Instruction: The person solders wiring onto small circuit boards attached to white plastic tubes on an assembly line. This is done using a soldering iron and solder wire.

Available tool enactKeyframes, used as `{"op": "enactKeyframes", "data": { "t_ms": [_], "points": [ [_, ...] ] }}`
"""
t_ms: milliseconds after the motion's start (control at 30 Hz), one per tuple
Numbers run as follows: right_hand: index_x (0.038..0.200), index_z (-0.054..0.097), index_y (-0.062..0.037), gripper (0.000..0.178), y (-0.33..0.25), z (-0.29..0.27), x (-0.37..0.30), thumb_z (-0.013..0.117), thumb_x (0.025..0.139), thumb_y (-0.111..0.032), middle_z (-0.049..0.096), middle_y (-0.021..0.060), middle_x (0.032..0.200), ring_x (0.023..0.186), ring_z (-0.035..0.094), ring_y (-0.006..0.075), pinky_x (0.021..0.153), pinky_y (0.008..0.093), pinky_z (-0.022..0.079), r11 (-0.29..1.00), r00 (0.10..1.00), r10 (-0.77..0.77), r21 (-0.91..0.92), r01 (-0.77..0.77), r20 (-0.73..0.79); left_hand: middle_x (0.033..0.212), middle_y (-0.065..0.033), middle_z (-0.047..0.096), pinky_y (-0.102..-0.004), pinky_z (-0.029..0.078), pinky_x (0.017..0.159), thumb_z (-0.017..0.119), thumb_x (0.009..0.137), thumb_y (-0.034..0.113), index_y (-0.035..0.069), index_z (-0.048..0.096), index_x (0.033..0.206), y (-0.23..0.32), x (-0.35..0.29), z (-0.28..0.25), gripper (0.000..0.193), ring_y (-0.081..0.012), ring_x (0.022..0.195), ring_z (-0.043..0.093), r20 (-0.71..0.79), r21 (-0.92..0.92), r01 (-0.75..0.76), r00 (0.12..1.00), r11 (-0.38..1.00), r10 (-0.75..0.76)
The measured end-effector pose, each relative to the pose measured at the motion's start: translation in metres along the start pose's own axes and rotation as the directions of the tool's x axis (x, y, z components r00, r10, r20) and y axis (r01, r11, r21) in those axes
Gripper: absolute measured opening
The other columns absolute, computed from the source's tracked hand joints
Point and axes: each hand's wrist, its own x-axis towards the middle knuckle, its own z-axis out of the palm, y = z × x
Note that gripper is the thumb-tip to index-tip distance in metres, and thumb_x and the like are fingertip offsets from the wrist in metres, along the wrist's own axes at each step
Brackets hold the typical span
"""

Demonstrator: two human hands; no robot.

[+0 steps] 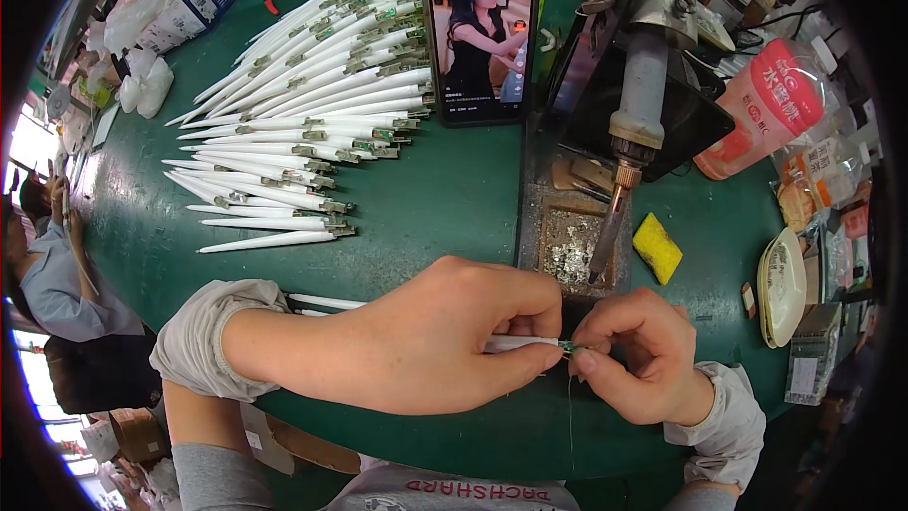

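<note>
My left hand is closed round a white tapered plastic stick, which lies level and points its small green circuit board toward the right. At that board, the thumb and forefinger of my right hand are pinched together. What lies between those fingertips is too small to make out. A thin pale wire hangs straight down below the meeting point of both hands. Just behind my right hand, a soldering iron slants down with its tip over a tray of solder scraps.
Many similar white sticks with board ends fan across the green table. Beyond stands a phone playing a video. A yellow sponge, a pink-labelled bottle and a pale dish are at right. Another person sits far left.
</note>
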Motion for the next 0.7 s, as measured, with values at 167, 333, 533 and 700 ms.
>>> {"op": "enactKeyframes", "data": {
  "t_ms": [167, 333, 533, 700],
  "points": [
    [0.085, 0.061, -0.0006, 0.016, -0.009, -0.005, 0.007, 0.069, 0.072, 0.004, 0.057, 0.0029, 0.064, 0.048, 0.052, 0.0077, 0.044, 0.021, 0.039, 0.988, 0.996, -0.083, -0.132, 0.085, 0.019, 0.072, -0.0039, 0.058, -0.0272, 0.041, 0.055, 0.065, 0.084, 0.012, 0.001, 0.061, 0.088, 0.003, -0.001, -0.001, 0.012, -0.0109, 0.063, 0.051, -0.008, -0.03, 0.042, 0.999, 0.999, -0.042],
    [0.081, 0.061, -0.0015, 0.018, -0.006, -0.003, 0.012, 0.071, 0.067, 0.005, 0.056, 0.004, 0.061, 0.048, 0.053, 0.014, 0.042, 0.024, 0.04, 0.914, 0.957, -0.288, -0.291, 0.282, 0.021, 0.072, -0.0037, 0.058, -0.0267, 0.041, 0.055, 0.065, 0.084, 0.011, 0.001, 0.062, 0.088, 0.003, -0.001, 0.0, 0.012, -0.01, 0.062, 0.05, -0.028, -0.036, 0.068, 0.997, 0.997, -0.069],
    [0.082, 0.063, -0.0017, 0.022, -0.005, -0.007, 0.013, 0.073, 0.063, 0.004, 0.058, 0.007, 0.069, 0.052, 0.055, 0.0193, 0.042, 0.027, 0.042, 0.768, 0.891, -0.434, -0.46, 0.445, 0.136, 0.072, -0.0051, 0.058, -0.0273, 0.041, 0.055, 0.066, 0.083, 0.01, 0.0, 0.061, 0.087, 0.001, -0.001, -0.001, 0.012, -0.0113, 0.062, 0.05, -0.04, 0.022, 0.028, 0.999, 0.999, -0.027],
    [0.087, 0.063, -0.004, 0.025, -0.006, -0.01, 0.015, 0.074, 0.065, 0.004, 0.06, 0.0069, 0.069, 0.056, 0.057, 0.0201, 0.048, 0.0283, 0.045, 0.804, 0.913, -0.359, -0.434, 0.407, 0.191, 0.073, -0.0074, 0.058, -0.0291, 0.042, 0.056, 0.065, 0.083, 0.01, 0.0, 0.06, 0.086, 0.001, 0.0, -0.004, 0.012, -0.0152, 0.063, 0.052, 0.023, 0.061, 0.029, 0.999, 0.998, -0.031]
  ]
}}
